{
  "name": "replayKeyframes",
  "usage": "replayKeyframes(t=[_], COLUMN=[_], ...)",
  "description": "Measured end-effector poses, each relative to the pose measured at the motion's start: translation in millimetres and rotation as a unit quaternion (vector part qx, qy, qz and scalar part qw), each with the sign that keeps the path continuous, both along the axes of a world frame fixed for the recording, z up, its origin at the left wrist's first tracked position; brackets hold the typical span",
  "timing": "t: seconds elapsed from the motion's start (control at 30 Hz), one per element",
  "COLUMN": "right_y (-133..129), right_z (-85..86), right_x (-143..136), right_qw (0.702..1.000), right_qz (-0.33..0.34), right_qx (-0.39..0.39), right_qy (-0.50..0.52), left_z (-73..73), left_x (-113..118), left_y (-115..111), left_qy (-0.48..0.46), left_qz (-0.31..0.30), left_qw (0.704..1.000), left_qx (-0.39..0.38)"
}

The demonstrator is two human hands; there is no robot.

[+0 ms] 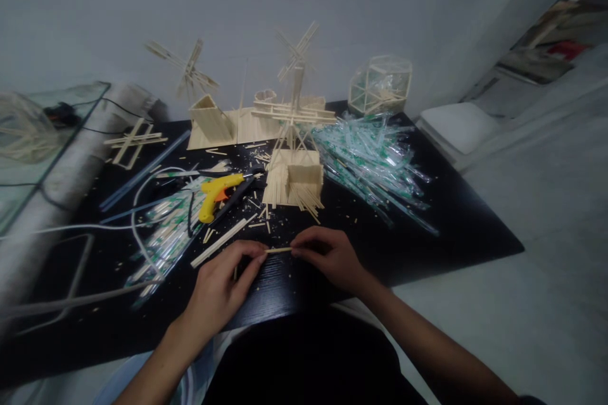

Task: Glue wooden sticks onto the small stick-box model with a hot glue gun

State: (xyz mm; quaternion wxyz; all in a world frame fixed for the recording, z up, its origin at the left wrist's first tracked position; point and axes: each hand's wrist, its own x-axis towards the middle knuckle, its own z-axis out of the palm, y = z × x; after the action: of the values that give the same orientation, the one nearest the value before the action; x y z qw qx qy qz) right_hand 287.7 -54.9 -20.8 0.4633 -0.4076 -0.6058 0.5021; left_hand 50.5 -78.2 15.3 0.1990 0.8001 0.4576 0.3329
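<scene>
Between my two hands, near the front of the black table (342,275), is a short thin wooden stick (278,250). My left hand (228,278) pinches its left end between thumb and fingers. At the other end, the thumb and fingers of my right hand (330,256) are closed on it. Just beyond lies a small windmill model (304,171) built of wooden sticks, with loose sticks piled on its base. A yellow hot glue gun (218,194) rests to the left, beside dark-handled cutters (232,202). Several longer sticks (223,240) lie near my left hand.
Clear wrappers with green print (375,161) are heaped at the right, and more wrapped sticks (173,228) at the left. At the back stand another windmill model (211,123) and a faceted stick frame (380,85). A white cable (135,202) loops across the left side.
</scene>
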Motion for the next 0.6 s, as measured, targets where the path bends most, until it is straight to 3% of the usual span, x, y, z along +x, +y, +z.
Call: replayKeyframes(t=[0.33,0.6], right_y=[0.2,-2.6], right_z=[-3.5,-4.6], right_x=[-1.3,-0.6], right_qw=[0.999,0.998], right_qz=[-0.015,-0.02], right_qx=[0.04,0.066], right_qy=[0.01,-0.014], left_z=[0.2,-2.2], left_x=[2.4,5.3], left_y=[2.9,6.4], left_qy=[-0.007,0.011], left_qz=[0.011,-0.029], left_qw=[0.998,0.994], left_qx=[-0.057,-0.106])
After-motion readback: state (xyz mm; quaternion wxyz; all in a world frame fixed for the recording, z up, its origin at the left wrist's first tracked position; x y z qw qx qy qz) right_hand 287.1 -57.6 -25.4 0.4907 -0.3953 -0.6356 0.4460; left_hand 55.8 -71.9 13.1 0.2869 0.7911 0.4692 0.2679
